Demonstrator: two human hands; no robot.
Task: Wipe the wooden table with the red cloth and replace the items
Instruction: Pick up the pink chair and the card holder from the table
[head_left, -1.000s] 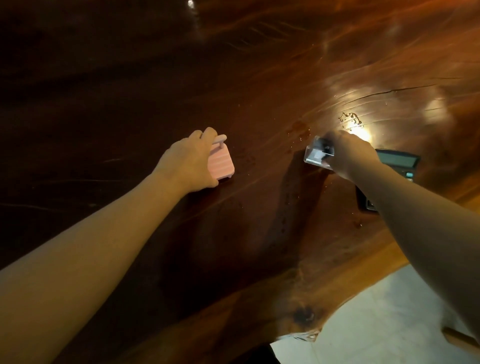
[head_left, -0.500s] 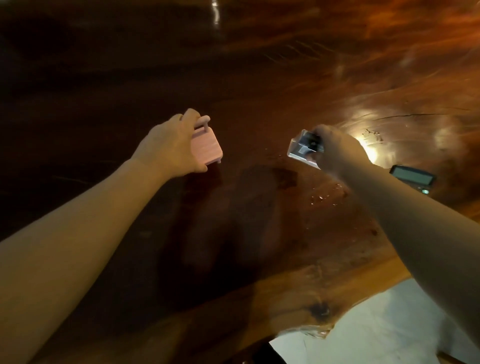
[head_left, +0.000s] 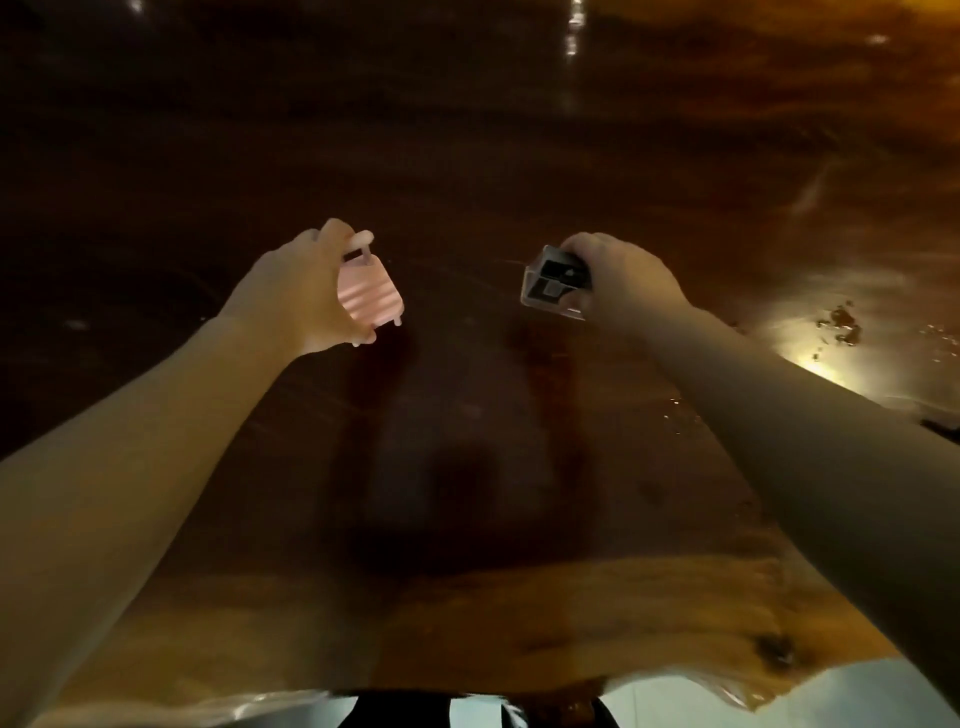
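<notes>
Hands raised above the wooden table (head_left: 519, 597): left hand (head_left: 298, 296) pinching a pink suitcase-shaped trinket (head_left: 370, 296), right hand (head_left: 621, 283) clasping a small clear box (head_left: 553, 283), seemingly for replacing (red cloth unseen).

Whole frame was motion-blurred. Left hand (head_left: 298, 293) covered the pink item's (head_left: 370, 297) left side. Right hand (head_left: 621, 283) hid the clear box's (head_left: 553, 283) right end; contents unreadable. Dark obj (head_left: 943, 426) cut off at right edge, unidentifiable.
</notes>
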